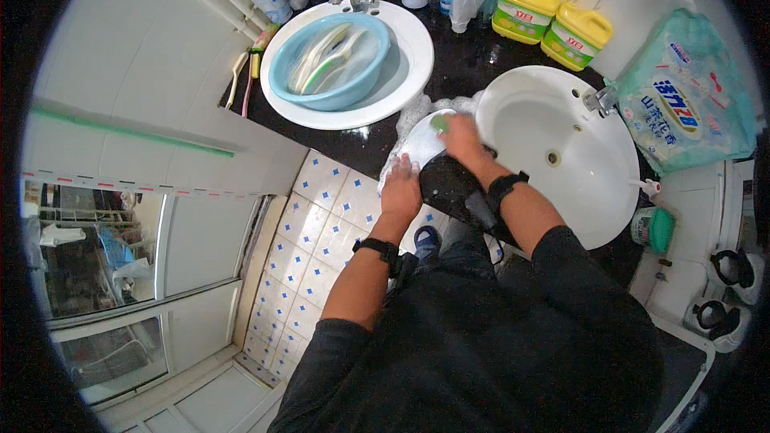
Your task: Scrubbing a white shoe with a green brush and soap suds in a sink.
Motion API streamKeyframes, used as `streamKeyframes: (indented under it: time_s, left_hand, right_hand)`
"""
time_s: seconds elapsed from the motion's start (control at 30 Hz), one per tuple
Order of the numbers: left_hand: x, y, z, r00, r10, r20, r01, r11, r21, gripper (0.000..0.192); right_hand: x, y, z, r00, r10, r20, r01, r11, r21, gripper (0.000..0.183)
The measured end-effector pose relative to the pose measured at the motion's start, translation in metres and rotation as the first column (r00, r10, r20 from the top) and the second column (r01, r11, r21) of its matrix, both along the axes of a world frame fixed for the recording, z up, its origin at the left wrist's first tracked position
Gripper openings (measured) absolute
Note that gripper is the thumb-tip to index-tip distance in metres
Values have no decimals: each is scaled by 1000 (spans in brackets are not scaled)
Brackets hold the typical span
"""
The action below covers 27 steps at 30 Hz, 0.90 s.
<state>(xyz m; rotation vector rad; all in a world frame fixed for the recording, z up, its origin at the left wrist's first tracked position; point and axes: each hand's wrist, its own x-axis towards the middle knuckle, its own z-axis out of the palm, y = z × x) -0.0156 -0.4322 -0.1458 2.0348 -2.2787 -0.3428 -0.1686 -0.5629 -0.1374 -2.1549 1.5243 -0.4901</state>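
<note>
A white, soapy oblong piece [426,139], perhaps a shoe insole, lies on the black counter between two washbasins. My left hand [402,187] holds its near end, with the fingers spread over the top; the thumb is hard to make out. Near the far end, my right hand [464,139] is shut on a small green scrubber [440,124] that touches the white surface. Motion blurs this hand, so whether the scrubber is a sponge or a brush is unclear. White suds [452,104] lie around the piece's far edge.
A blue plastic basin [278,81] with several long pale and green-edged pieces in cloudy water sits in the left washbasin [415,81]. The right washbasin [592,192] has a chrome tap [601,100]. Yellow detergent jugs [529,6] and a teal bag [674,96] stand behind.
</note>
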Motion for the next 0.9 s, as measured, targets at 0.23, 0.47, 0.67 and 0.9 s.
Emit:
streamKeyframes:
  time_s: [0.23, 0.47, 0.67, 0.9]
  left_hand:
    - [-5, -1, 3, 999, 34, -15, -34, 999, 25, 45]
    - [-1, 0, 9, 999, 14, -42, -13, 999, 39, 49]
    - [-4, 4, 20, 998, 58, -37, -54, 994, 94, 53]
    - [0, 5, 15, 995, 57, -80, -51, 996, 76, 57]
  right_hand:
    - [5, 14, -7, 999, 9, -32, -13, 994, -112, 38]
    - [-13, -3, 13, 997, -50, 62, 49, 999, 20, 32]
    - [7, 24, 3, 999, 31, 16, -30, 994, -101, 33]
    - [14, 27, 14, 996, 82, 44, -83, 997, 6, 35]
